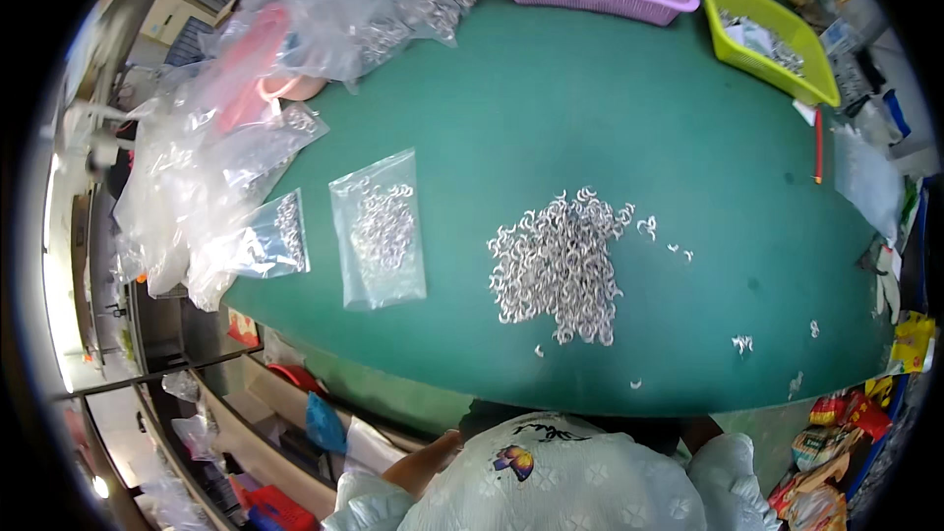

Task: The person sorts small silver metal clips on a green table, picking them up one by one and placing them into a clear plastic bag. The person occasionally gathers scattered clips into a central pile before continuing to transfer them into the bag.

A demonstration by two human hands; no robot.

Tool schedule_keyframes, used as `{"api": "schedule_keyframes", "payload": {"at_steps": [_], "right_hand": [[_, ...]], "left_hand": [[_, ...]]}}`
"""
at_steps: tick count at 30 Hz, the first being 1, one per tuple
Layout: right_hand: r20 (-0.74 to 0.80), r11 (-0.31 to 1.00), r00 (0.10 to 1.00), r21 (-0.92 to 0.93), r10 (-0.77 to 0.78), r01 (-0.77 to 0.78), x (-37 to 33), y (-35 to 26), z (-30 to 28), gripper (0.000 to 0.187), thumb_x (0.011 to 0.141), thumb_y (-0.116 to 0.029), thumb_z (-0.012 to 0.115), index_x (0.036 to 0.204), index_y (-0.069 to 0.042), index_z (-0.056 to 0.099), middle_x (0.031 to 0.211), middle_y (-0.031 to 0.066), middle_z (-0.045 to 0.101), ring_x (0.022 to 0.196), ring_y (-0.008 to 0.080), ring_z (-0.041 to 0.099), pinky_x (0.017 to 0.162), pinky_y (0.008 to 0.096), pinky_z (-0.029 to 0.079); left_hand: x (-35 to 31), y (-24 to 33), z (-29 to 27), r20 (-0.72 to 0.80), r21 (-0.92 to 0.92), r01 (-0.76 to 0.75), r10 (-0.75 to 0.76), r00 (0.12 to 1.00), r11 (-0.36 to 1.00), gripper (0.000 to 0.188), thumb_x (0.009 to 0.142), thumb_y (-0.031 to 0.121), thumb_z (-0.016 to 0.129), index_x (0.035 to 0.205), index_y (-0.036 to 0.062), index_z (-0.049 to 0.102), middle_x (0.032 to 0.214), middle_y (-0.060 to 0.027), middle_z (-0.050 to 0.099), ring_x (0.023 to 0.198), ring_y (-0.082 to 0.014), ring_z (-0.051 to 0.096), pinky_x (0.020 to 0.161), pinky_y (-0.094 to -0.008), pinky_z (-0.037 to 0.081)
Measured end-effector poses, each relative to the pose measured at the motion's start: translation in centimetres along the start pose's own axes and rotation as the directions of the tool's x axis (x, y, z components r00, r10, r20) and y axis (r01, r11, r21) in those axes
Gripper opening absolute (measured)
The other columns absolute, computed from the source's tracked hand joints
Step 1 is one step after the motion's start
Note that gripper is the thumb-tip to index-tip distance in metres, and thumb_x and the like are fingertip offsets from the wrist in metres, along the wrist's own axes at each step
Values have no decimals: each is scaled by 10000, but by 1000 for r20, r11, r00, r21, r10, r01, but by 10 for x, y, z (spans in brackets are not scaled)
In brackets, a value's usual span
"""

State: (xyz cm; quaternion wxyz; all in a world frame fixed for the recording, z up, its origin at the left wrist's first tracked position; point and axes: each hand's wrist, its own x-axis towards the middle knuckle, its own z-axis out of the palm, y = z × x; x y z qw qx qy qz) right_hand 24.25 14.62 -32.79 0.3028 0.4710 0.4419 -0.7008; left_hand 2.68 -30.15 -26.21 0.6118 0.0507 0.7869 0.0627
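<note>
A heap of small curved silver metal pieces (556, 265) lies on the green tabletop (590, 118) in front of me. To its left, a flat clear plastic bag (379, 280) holds more such pieces. Strays lie to the right of the heap, among them a small cluster (742, 344). My left forearm (423, 462) reaches toward the table's near edge, where its hand is hidden. Only a bit of my right forearm (700, 433) shows beside the white sleeve, and that hand is hidden too. Neither hand is seen touching the pieces.
Filled clear bags (364, 10) pile up at the left and far left. A purple basket (610, 0) and a lime-green basket (762, 64) of silver pieces stand at the far side. A red pen (818, 147) lies at right. An open drawer (265, 423) is at lower left.
</note>
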Motion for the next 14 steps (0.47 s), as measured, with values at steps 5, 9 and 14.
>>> {"api": "schedule_keyframes", "payload": {"at_steps": [5, 9, 14], "right_hand": [[-42, 990, 997, 116, -71, 75, -28, -14, -23, 236, 834, -192, 567, 954, -1, 635, 921, 88, 642, 834, 212, 595, 723, 315, 474], [-354, 911, 872, -357, -337, 207, -133, -49, -14, 322, 850, -289, 564, 962, 7, 621, 960, 129, 637, 926, 236, 588, 766, 331, 462], [147, 486, 967, -842, -209, 233, -301, -144, 60, 336, 823, -325, 591, 1024, -59, 630, 989, 205, 622, 1046, 283, 559, 886, 386, 432]], "left_hand": [[24, -35, -16, -76, 296, -234, 267, 961, 926, 285, 784, 53, 518, 1050, -32, 570, 1001, -155, 617, 883, -241, 578, 817, -331, 450], [26, -21, -58, -752, -225, -674, 315, 579, 703, 143, 765, 1, 555, 885, 7, 633, 809, -168, 620, 690, -222, 607, 602, -304, 480], [-172, 140, -102, -869, 416, -795, 452, -203, 442, 142, 817, -2, 531, 888, 19, 652, 814, -140, 646, 690, -235, 621, 624, -274, 495]]}}
